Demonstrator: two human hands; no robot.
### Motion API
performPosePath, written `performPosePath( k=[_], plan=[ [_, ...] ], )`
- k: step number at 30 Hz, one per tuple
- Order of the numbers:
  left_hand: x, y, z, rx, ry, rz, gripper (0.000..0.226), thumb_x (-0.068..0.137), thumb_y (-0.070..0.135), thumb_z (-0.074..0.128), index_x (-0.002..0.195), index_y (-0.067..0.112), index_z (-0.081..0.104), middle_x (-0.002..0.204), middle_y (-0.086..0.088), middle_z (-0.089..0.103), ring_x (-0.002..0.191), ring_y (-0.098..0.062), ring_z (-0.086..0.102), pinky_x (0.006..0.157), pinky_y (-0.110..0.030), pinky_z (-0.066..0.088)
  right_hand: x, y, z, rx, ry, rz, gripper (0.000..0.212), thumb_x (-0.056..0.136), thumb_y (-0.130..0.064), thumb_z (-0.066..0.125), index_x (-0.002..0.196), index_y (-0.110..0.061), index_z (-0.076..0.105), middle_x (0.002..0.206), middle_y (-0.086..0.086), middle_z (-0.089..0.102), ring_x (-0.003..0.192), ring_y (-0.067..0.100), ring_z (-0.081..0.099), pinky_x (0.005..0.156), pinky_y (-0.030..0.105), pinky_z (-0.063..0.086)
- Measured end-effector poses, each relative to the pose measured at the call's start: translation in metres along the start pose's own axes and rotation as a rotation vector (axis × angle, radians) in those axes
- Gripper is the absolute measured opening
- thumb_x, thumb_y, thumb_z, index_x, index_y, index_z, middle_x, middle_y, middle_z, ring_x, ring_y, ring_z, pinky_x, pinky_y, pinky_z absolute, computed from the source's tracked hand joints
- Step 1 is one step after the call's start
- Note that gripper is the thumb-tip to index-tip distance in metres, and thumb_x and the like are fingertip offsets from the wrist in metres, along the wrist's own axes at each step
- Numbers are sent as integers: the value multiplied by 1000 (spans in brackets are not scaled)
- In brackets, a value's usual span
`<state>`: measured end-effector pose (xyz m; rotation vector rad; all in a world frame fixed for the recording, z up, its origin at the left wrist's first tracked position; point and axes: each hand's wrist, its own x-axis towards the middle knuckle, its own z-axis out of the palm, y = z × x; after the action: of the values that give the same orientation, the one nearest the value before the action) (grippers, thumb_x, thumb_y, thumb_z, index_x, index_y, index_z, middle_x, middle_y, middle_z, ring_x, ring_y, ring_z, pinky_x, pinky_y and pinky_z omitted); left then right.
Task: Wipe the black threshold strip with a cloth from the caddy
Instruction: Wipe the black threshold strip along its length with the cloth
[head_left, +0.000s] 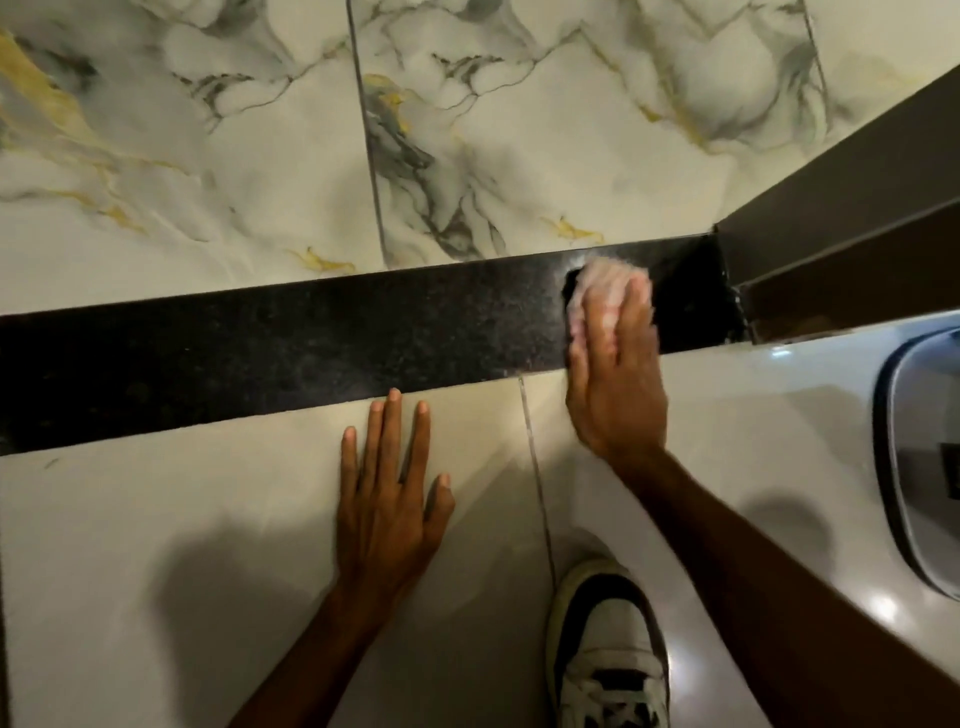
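Note:
A black speckled threshold strip (311, 343) runs across the floor from the left edge to a brown door frame at the right. My right hand (615, 384) presses a pale pink cloth (597, 283) flat onto the strip near its right end, fingers stretched over the cloth. The cloth looks blurred. My left hand (387, 499) lies flat on the plain white tile just below the strip, fingers spread, holding nothing. Its fingertips nearly reach the strip's lower edge.
Marbled tiles (208, 156) lie beyond the strip. A brown door frame (831, 208) stands at the right end. A grey plastic container (919, 457) sits at the right edge. My white and black shoe (608, 660) rests on the near tile.

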<state>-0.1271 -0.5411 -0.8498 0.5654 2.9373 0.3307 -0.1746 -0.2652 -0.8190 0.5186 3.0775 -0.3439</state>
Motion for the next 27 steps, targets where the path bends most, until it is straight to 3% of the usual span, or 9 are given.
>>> performPosePath(
  k=[4,7,9,13,17,20,22,23,27],
  plan=[
    [9,4,8,13,6,84,76,110,47,33,176,18,10,185,-14,7,171,-30,8,139,-53,6,69,-30,8,59,74,173,67,114,-52,31,173,-26,12,182,17,0,169,36,7,136,57,26],
    [13,5,9,34,-15,111,76,110,47,31,176,18,9,185,-14,6,171,-30,7,139,-54,6,42,-42,18,70,49,-83,63,115,-46,35,172,-24,21,182,15,6,170,30,7,137,52,25],
    [15,9,4,26,-31,106,76,110,47,32,176,17,10,185,-15,6,171,-30,6,138,-57,10,-3,-24,12,84,-13,-142,62,114,-42,39,172,-30,21,182,12,7,170,29,8,137,53,26],
    [18,15,0,7,-54,108,76,109,47,35,175,16,14,184,-16,9,171,-32,8,137,-60,15,-20,22,-5,105,56,168,67,114,-37,40,172,-34,6,182,13,4,169,33,12,134,54,33],
    [20,17,9,56,-29,149,76,110,48,32,176,16,11,184,-17,9,171,-32,8,139,-54,5,55,15,-3,168,121,323,68,113,-47,38,173,-23,15,182,13,5,169,27,10,137,48,27],
    [22,16,14,74,-24,142,76,110,49,29,176,16,12,184,-17,10,171,-32,6,139,-50,-2,69,1,4,160,83,109,67,113,-50,40,172,-25,21,182,13,9,168,31,15,132,50,32],
    [22,16,9,60,-38,127,76,109,47,30,175,14,14,184,-18,11,171,-33,9,139,-52,1,39,9,5,97,45,-108,61,115,-44,39,172,-25,24,182,15,10,169,33,12,135,54,31],
    [22,18,5,51,-37,129,76,108,46,31,175,13,16,183,-19,12,170,-35,11,139,-54,5,18,17,2,99,27,-116,61,115,-40,42,171,-27,24,182,13,10,169,32,13,135,54,32],
    [28,27,-3,47,-44,133,75,108,44,34,173,10,22,182,-21,16,169,-38,18,136,-61,17,-12,53,-11,88,67,169,61,114,-38,42,171,-31,22,182,12,9,167,35,19,128,53,42]
  ],
)
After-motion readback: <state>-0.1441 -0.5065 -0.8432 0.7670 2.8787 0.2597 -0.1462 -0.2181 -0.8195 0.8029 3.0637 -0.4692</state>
